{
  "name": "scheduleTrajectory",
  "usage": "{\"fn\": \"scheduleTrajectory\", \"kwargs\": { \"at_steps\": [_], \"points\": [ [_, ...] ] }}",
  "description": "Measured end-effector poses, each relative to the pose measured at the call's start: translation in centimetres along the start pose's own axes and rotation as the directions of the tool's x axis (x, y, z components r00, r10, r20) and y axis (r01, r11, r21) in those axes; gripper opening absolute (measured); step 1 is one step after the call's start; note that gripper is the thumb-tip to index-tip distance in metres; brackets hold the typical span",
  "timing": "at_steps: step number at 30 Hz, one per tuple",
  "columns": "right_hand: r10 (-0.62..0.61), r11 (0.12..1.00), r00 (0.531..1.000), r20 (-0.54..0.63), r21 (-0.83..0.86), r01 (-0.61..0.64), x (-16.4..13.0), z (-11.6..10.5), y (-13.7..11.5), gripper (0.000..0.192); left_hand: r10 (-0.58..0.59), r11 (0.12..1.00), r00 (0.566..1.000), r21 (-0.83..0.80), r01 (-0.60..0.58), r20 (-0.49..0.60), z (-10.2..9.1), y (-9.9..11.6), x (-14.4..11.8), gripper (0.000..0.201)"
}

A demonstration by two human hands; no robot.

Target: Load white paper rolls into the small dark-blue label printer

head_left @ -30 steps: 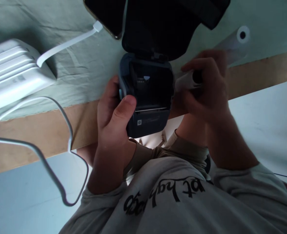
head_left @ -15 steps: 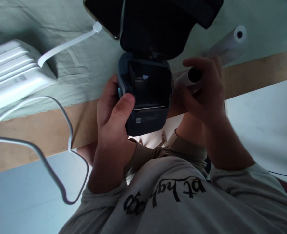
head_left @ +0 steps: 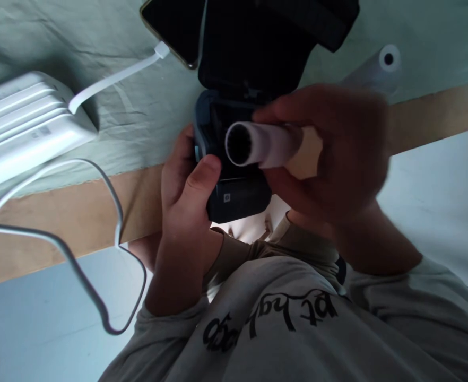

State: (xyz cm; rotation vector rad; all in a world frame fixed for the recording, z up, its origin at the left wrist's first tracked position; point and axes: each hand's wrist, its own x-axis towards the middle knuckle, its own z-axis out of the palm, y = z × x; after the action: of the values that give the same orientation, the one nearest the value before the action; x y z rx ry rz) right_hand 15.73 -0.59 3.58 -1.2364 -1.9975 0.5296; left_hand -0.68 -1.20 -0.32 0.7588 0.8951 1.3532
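Observation:
My left hand [head_left: 192,185] grips a small dark label printer [head_left: 240,200] by its left side, thumb on the front rim. The printer's black lid [head_left: 253,48] is swung up and back, so its bay lies exposed. Between the thumb and fingers of my right hand [head_left: 337,154] is a white paper roll [head_left: 271,143] with a hollow core. Its open end points left, over the printer's bay, and hides much of the inside. Whether the roll touches the printer I cannot tell. Motion blurs the right hand a little.
A second paper roll [head_left: 377,66] lies on the green cloth [head_left: 126,116] at the right. At the left are a white power bank [head_left: 31,124] and a looping cable [head_left: 69,254]. A phone [head_left: 174,29] lies behind the printer. The table's wooden edge [head_left: 138,204] runs across the view.
My right hand has moved left with the paper roll, from beside the printer to over its open bay. My left hand keeps its hold on the printer.

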Motion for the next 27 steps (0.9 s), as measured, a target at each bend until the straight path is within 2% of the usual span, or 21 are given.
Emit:
{"fn": "scheduleTrajectory", "kwargs": {
  "at_steps": [2, 4, 7, 10, 13, 15, 18, 20, 23, 25, 27],
  "points": [
    [-0.085, 0.985, 0.996, -0.016, -0.154, 0.081, 0.4, 0.7, -0.2, 0.035, -0.016, 1.000, 1.000, -0.017, 0.016, 0.009, 0.0, 0.1, -0.1, 0.026],
    [-0.118, 0.956, 0.993, -0.031, -0.273, 0.105, 0.4, 1.1, -0.2, 0.030, -0.027, 1.000, 1.000, -0.006, 0.027, -0.006, 0.0, 0.1, -0.1, 0.025],
    [-0.126, 0.932, 0.989, -0.077, -0.352, 0.092, 0.2, 0.9, -0.1, 0.031, -0.013, 0.999, 1.000, 0.041, 0.013, -0.010, -0.2, 0.1, 0.0, 0.022],
    [-0.146, 0.909, 0.986, -0.074, -0.404, 0.104, 0.3, 0.8, 0.1, 0.032, 0.018, 0.994, 0.998, 0.107, -0.025, 0.066, -0.4, 0.1, 0.1, 0.028],
    [-0.164, 0.913, 0.986, -0.040, -0.385, 0.136, 0.6, 1.0, 0.3, 0.027, 0.026, 0.996, 0.999, 0.080, -0.029, 0.037, -0.3, 0.2, 0.0, 0.028],
    [-0.185, 0.917, 0.980, -0.078, -0.373, 0.143, 0.7, 1.2, 0.4, 0.017, -0.007, 0.998, 1.000, 0.070, 0.006, 0.005, -0.1, 0.3, -0.1, 0.023],
    [-0.230, 0.913, 0.962, -0.149, -0.376, 0.160, 0.5, 1.3, 0.5, 0.009, -0.004, 0.994, 0.999, 0.105, 0.000, 0.040, -0.2, 0.3, -0.1, 0.024],
    [-0.257, 0.908, 0.955, -0.150, -0.377, 0.186, 0.1, 1.4, 0.5, 0.009, 0.012, 0.996, 0.999, 0.086, -0.016, 0.052, -0.5, 0.1, 0.1, 0.026],
    [-0.292, 0.917, 0.952, -0.097, -0.311, 0.250, -0.7, 1.7, 0.6, 0.010, 0.064, 0.997, 0.992, 0.033, -0.068, 0.109, -1.0, -0.4, 0.4, 0.041],
    [-0.308, 0.933, 0.949, -0.067, -0.218, 0.287, -1.3, 1.8, 0.9, 0.022, 0.099, 0.993, 0.987, 0.043, -0.106, 0.130, -1.3, -0.5, 0.5, 0.057],
    [-0.322, 0.943, 0.941, -0.106, -0.121, 0.310, -1.8, 1.7, 1.3, 0.027, 0.085, 0.991, 0.989, 0.095, -0.096, 0.120, -1.4, -0.6, 0.5, 0.063]
  ]
}}
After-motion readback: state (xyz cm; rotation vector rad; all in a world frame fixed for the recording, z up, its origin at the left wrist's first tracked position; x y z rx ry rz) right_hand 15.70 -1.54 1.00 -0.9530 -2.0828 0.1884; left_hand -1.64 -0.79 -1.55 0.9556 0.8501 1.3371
